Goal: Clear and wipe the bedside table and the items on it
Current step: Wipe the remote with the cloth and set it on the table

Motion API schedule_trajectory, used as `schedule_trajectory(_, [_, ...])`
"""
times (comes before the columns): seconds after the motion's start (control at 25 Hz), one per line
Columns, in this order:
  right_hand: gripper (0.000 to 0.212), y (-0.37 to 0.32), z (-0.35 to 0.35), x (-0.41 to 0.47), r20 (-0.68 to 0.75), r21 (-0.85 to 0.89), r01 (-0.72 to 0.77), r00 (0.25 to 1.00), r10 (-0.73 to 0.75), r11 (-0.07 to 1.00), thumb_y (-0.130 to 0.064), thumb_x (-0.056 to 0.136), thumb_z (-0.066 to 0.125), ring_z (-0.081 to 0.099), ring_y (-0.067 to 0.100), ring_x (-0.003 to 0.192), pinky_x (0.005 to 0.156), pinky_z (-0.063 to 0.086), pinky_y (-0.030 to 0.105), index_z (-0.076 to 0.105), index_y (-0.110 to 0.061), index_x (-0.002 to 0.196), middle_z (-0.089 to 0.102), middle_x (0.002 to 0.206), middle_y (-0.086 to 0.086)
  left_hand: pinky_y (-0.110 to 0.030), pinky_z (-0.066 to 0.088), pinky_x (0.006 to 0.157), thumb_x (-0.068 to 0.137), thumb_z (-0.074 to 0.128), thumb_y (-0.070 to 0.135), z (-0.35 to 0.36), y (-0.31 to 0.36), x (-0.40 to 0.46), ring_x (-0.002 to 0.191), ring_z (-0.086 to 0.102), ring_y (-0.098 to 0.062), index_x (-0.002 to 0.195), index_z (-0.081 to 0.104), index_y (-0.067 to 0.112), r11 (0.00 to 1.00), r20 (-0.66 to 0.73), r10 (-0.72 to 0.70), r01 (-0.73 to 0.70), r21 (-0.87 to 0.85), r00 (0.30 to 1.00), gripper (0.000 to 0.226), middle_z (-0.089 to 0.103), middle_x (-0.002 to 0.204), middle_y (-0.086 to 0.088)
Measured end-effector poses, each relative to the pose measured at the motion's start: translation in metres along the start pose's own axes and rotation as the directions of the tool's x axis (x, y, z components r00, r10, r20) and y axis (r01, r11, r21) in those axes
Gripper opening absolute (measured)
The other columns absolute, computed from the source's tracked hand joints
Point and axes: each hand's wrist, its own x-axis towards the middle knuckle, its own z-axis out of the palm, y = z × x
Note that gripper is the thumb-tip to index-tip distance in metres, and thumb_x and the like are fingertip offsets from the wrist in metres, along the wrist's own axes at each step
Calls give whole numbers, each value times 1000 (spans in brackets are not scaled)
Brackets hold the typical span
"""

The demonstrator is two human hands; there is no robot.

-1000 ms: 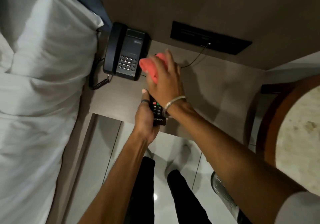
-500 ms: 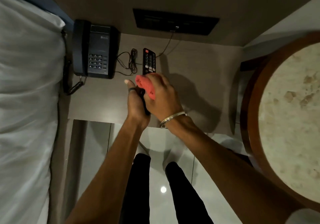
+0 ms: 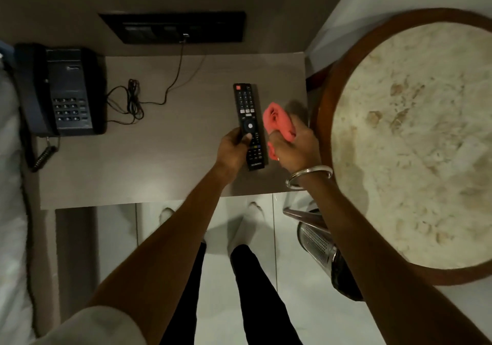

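At the far left edge of the frame lies white bedding point(image 3: 10, 211). Just right of it, in the upper left, a dark telephone point(image 3: 62, 91) sits on the left end of the bedside table point(image 3: 133, 163), its coiled cord point(image 3: 44, 156) hanging toward the bed. A thin black cable point(image 3: 159, 96) loops on the tabletop beside the phone and runs up to a dark wall panel point(image 3: 173, 27) at the top centre. Right of centre, the left hand point(image 3: 233, 150) is closed around the lower half of a black remote control point(image 3: 249, 123), thumb on its buttons; whether the remote rests on the table or is just above it cannot be told. Just beside it, the right hand point(image 3: 295, 147), wearing a metal bangle point(image 3: 308, 175), clutches a bunched pink cloth point(image 3: 278, 120) over the table's right end. At the right of the frame stands a round stone-topped table point(image 3: 415, 144) with a wooden rim.
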Motion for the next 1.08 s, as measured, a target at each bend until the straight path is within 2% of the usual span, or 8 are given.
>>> schedule_trajectory(0.16, [36, 10, -16, 22, -32, 214, -4, 999, 11, 977, -27, 92, 68, 73, 20, 77, 69, 64, 32, 65, -20, 127, 76, 100, 11, -50, 57, 105, 106, 58, 4, 38, 2, 19, 109, 73, -29, 128, 72, 4, 971, -47, 53, -40, 237, 997, 26, 77, 122, -16])
schedule_trajectory(0.32, [32, 13, -24, 36, 45, 394, -84, 996, 72, 915, -28, 85, 69, 76, 16, 81, 73, 64, 36, 69, -23, 116, 78, 91, -4, -41, 57, 106, 102, 64, 4, 53, 3, 24, 118, 71, -28, 138, 66, 8, 951, -107, 86, -50, 305, 990, 36, 75, 130, -12])
schedule_trajectory(0.48, [53, 4, -38, 40, 458, 691, -409, 885, 76, 596, -42, 81, 76, 74, 33, 88, 68, 63, 39, 64, -13, 124, 75, 107, 15, -29, 54, 97, 101, 66, 12, 50, 9, 20, 114, 66, -18, 138, 64, 12, 903, -136, 166, -95, 419, 977, 36, 72, 130, -10])
schedule_trajectory(0.64, [52, -15, -28, 29, 561, 697, -486, 827, 20, 527, -22, 85, 73, 75, 35, 95, 74, 65, 41, 59, -11, 134, 75, 110, 16, -35, 49, 109, 107, 59, 17, 23, 19, -3, 131, 58, -32, 153, 49, 7, 925, -239, 196, -98, 368, 951, 49, 52, 148, -20])
schedule_trajectory(0.76, [34, -43, 6, 12, 553, 722, -512, 831, 56, 466, -11, 88, 59, 72, 35, 104, 107, 51, 60, 67, -15, 121, 76, 110, 13, -31, 40, 116, 111, 51, 23, -26, 30, -45, 143, 49, -31, 158, 44, 6, 889, -372, 385, -231, 396, 845, 50, 46, 156, -19])
schedule_trajectory(0.84, [33, -70, 36, -6, 539, 733, -496, 841, 46, 466, -5, 89, 54, 71, 32, 102, 113, 45, 55, 68, -13, 118, 76, 107, 12, -42, 31, 128, 111, 47, 31, -67, 37, -71, 155, 35, -33, 160, 41, 7, 811, -443, 527, -274, 516, 725, 55, 40, 164, -18])
schedule_trajectory(1.0, [49, -138, 132, -65, 625, 653, -530, 781, 11, 542, 3, 94, 46, 68, 34, 103, 104, 51, 50, 54, -8, 141, 70, 109, 16, -47, 3, 133, 109, 44, 47, -185, 42, -140, 165, 3, -38, 167, 30, 15, 669, -550, 638, -34, 742, 539, 68, 17, 176, -16])
schedule_trajectory(1.08, [48, -171, 187, -108, 636, 622, -504, 772, -11, 599, 7, 95, 45, 63, 36, 108, 108, 45, 56, 57, -16, 135, 67, 109, 13, -51, 1, 134, 109, 43, 51, -250, 33, -182, 165, 0, -40, 168, 27, 18, 659, -629, 612, 130, 741, 479, 70, 11, 177, -16])
